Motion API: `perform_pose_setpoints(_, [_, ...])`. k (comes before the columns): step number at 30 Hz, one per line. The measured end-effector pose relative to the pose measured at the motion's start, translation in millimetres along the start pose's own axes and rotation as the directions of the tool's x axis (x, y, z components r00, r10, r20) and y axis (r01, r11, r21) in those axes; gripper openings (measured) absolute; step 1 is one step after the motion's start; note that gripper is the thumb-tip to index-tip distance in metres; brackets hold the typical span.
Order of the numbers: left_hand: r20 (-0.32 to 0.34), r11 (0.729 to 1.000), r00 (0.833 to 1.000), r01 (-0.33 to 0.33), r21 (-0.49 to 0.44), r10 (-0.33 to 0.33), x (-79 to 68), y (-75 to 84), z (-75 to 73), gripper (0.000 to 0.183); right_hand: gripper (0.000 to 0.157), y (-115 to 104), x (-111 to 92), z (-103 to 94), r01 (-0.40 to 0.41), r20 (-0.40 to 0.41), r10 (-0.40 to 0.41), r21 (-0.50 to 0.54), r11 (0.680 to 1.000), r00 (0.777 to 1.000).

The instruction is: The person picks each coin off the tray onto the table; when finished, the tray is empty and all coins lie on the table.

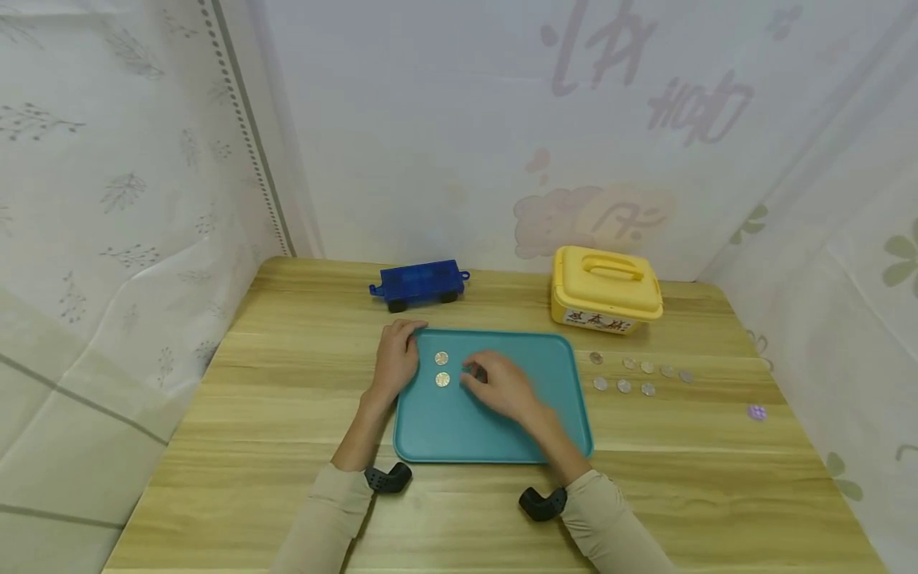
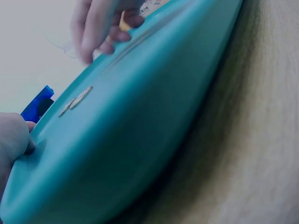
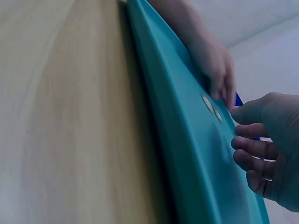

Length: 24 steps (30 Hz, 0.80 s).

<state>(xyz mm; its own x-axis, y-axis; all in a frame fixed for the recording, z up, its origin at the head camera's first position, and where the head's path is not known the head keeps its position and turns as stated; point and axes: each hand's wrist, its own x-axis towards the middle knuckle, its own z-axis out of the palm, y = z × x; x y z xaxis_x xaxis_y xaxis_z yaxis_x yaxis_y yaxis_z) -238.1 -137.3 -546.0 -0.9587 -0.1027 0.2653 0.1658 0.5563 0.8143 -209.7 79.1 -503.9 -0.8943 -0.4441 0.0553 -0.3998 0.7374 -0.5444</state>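
A teal tray point(image 1: 495, 434) lies on the table. At its left rim, near the far corner, my left hand point(image 1: 396, 360) holds the edge, with the thumb on the inner side. Two coins, a far one point(image 1: 441, 359) and a near one point(image 1: 442, 379), lie flat on the tray beside that hand. Over the middle of the tray is my right hand point(image 1: 502, 387), just right of the coins. Its thumb and fingers point(image 3: 254, 147) are loosely bent, and no object shows between them in the right wrist view.
Several coins point(image 1: 624, 387) lie in two rows on the table right of the tray. Behind them stands a yellow lidded box point(image 1: 606, 287) with a handle. A blue toy wagon point(image 1: 421, 283) sits behind the tray. A small purple piece point(image 1: 756, 412) lies at the far right.
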Motion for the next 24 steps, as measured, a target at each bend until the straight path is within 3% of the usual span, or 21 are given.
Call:
perform_pose_setpoints(6, [0.012,1.0,1.0,-0.01,0.003,0.01,0.0,-1.0,-1.4,0.034,0.027,-19,8,15.3,0.052,0.014,-0.051,-0.069,0.996,0.999])
perform_pose_setpoints(12, [0.013,1.0,1.0,-0.008,0.012,0.008,0.6,-2.2,-1.9,0.033,0.025,-24,12,25.5,0.061,0.008,-0.06,-0.141,0.988,0.998])
perform_pose_setpoints(24, [-0.028,0.999,0.999,-0.042,0.014,0.042,-0.8,2.2,0.6,0.032,0.012,-26,15,23.3,0.005,0.062,-0.003,-0.033,0.999,0.998])
